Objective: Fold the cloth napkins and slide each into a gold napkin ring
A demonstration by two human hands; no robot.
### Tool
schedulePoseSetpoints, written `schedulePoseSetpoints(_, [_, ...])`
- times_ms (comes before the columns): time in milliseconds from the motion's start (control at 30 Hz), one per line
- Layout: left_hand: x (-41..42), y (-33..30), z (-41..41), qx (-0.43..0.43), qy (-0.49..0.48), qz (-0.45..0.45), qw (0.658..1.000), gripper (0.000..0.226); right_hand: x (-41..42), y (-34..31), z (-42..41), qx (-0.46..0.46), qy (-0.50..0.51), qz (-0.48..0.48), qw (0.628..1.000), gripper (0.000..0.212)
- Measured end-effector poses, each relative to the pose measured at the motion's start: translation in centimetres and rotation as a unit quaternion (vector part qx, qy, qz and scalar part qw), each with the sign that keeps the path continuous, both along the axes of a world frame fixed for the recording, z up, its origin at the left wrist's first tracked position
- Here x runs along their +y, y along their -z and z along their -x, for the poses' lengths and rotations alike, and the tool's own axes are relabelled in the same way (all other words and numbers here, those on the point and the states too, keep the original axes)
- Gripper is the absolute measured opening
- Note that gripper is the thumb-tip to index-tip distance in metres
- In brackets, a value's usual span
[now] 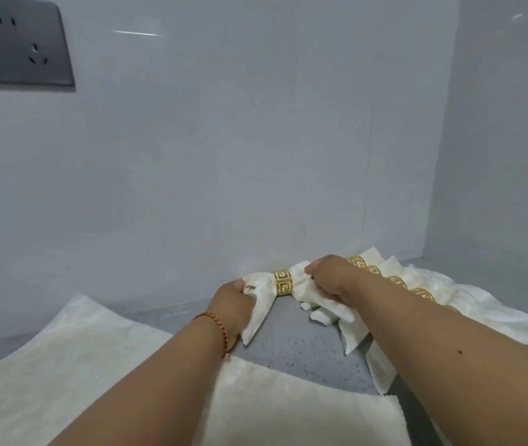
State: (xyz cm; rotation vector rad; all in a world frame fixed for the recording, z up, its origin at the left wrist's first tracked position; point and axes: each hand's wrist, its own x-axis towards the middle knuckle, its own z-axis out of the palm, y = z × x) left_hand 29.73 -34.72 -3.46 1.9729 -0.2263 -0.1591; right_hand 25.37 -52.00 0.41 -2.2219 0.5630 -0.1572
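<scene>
A white cloth napkin (pixel 264 300) lies on the grey counter (pixel 301 355) near the back wall, threaded through a gold patterned ring (pixel 282 282) at its middle. My left hand (pixel 232 302) grips the napkin's left end. On the other side of the ring, my right hand (pixel 328 278) grips its right end. Behind my right forearm a row of several more ringed napkins (pixel 417 284) stretches to the right, each with a gold ring (pixel 423 293).
Two flat unfolded napkins lie near me: one at the left (pixel 63 375) and one at the front centre (pixel 304 410). The wall stands just behind the ringed napkins, with a corner at the right. A grey socket plate (pixel 18 43) hangs at the upper left.
</scene>
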Motion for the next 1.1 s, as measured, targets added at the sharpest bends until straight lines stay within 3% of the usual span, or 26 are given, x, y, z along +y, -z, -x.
schedulePoseSetpoints(133, [-0.5, -0.1, 0.3, -0.052, -0.021, -0.104, 0.993, 0.050, 0.4, -0.5, -0.1, 0.013, -0.046, 0.135, 0.990, 0.035])
schedulePoseSetpoints(233, [0.2, -0.3, 0.5, -0.073, -0.015, -0.111, 0.991, 0.046, 0.2, -1.9, 1.1, -0.024, -0.038, 0.195, 0.980, 0.038])
schedulePoseSetpoints(467, [5.7, -1.8, 3.0, -0.081, -0.026, -0.091, 0.992, 0.052, 2.5, -4.2, 5.4, -0.140, 0.014, 0.113, 0.984, 0.042])
schedulePoseSetpoints(733, [16.1, -2.6, 11.5, -0.076, -0.010, -0.095, 0.992, 0.048, 12.4, -2.5, 11.0, -0.108, -0.101, 0.054, 0.988, 0.019])
schedulePoseSetpoints(867, [21.4, -2.4, 17.3, -0.089, 0.001, -0.147, 0.985, 0.050, 19.4, 0.1, 15.4, -0.060, -0.177, 0.050, 0.981, 0.022])
schedulePoseSetpoints(1000, [26.5, -2.6, 24.4, -0.133, 0.032, -0.276, 0.951, 0.058, 24.9, 1.5, 20.6, -0.047, -0.255, 0.052, 0.964, 0.018])
schedulePoseSetpoints(1100, [29.0, -2.5, 29.5, -0.150, 0.074, -0.312, 0.935, 0.058, 26.5, 2.4, 24.2, -0.031, -0.306, 0.075, 0.948, 0.013])
